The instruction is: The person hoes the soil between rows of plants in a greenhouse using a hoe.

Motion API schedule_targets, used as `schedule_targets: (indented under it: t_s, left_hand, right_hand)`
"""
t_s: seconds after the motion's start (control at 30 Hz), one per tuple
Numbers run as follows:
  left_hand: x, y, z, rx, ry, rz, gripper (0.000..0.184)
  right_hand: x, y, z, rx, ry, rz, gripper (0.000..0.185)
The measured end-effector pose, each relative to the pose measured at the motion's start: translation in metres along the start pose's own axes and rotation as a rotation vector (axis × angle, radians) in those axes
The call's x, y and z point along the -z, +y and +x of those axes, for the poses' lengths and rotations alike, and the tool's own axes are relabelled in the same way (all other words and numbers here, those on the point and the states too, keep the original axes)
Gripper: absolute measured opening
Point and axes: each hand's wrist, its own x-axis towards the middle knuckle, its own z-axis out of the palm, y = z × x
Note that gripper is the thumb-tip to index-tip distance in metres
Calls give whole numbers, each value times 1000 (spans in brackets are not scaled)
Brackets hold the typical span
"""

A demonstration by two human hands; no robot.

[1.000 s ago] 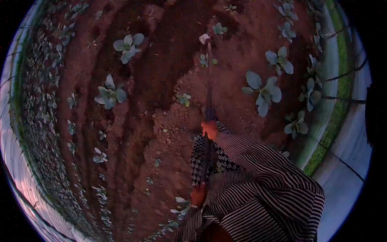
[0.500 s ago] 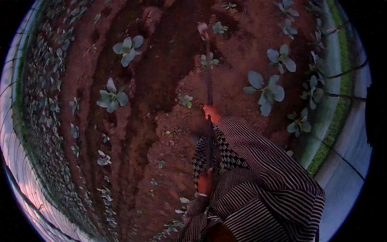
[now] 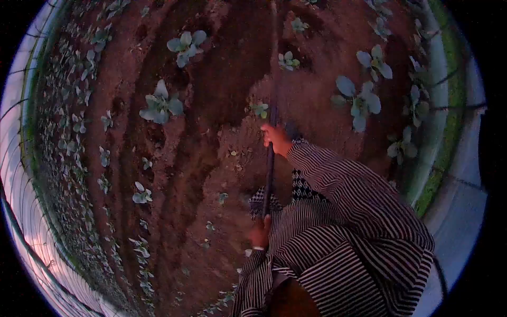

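Note:
A long-handled hoe (image 3: 270,174) runs from near my body up to the top edge of the view, where its blade is out of sight. My right hand (image 3: 275,138) is wrapped around the middle of the handle. Lower down, close to my striped clothing, my left hand (image 3: 260,232) grips the rear end of the handle. A small leafy seedling (image 3: 259,110) grows just left of the handle, ahead of my right hand. Another young plant (image 3: 288,62) stands close on the handle's right side, farther forward.
Larger broad-leaved plants grow at the left (image 3: 161,104) and right (image 3: 360,103) in the brown soil (image 3: 211,174). Dense rows of seedlings (image 3: 68,142) fill the far left. A grass strip (image 3: 449,121) and pale sheeting with dark curved bars (image 3: 459,153) border the right.
The hoe's blade, visible near the top before, has passed out of view forward. My right hand has shifted slightly up, and the view has moved so the plants appear lower or farther sideways.

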Motion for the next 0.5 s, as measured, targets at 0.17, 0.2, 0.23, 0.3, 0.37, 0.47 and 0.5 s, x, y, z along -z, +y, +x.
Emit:
schedule_targets:
  t_s: [0.17,0.2,0.23,0.3,0.37,0.47,0.5]
  left_hand:
    - [10,-76,-14,-46,-5,14,49]
    - [11,-88,-10,-92,4,-137,49]
    - [15,-93,-12,-61,-51,-61,49]
    - [16,-113,-34,5,-171,115,49]
    - [3,-152,-51,44,-184,11,48]
    - [9,-216,-90,-82,-303,-130,48]
    - [18,-225,-104,-93,-276,-82,49]
  right_hand:
    - [-24,70,-19,226,-148,-188,19]
    - [-18,89,-14,230,-149,-145,17]
    - [-8,110,-7,236,-154,-118,17]
    - [31,164,4,196,-125,-106,17]
    - [65,221,-2,149,-93,-74,17]
    - [83,292,-30,65,-21,-23,17]
    - [81,305,-43,34,6,-8,17]
